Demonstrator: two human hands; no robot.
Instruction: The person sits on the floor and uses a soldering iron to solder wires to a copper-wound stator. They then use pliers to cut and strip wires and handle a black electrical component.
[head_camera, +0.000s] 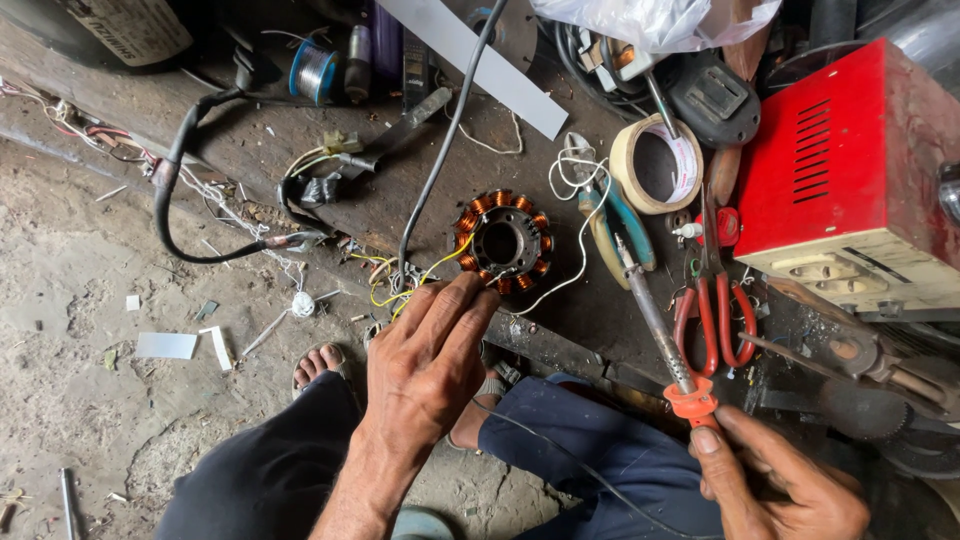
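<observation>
A round stator (503, 241) wound with copper coils lies on the dark workbench (300, 150), with yellow and white wires (405, 285) trailing from it. My left hand (425, 360) reaches to those wires just below the stator, its fingertips pinched at them. My right hand (775, 480) grips the orange handle of a soldering iron (655, 320); its metal shaft points up toward the bench, its tip near the teal-handled pliers (615, 215).
A red and cream metal box (850, 170) stands at the right. Red-handled cutters (712, 315), a roll of tape (655, 163), a solder spool (313, 70), a grey strip (475, 60) and black cables crowd the bench. Dirt floor lies at the left.
</observation>
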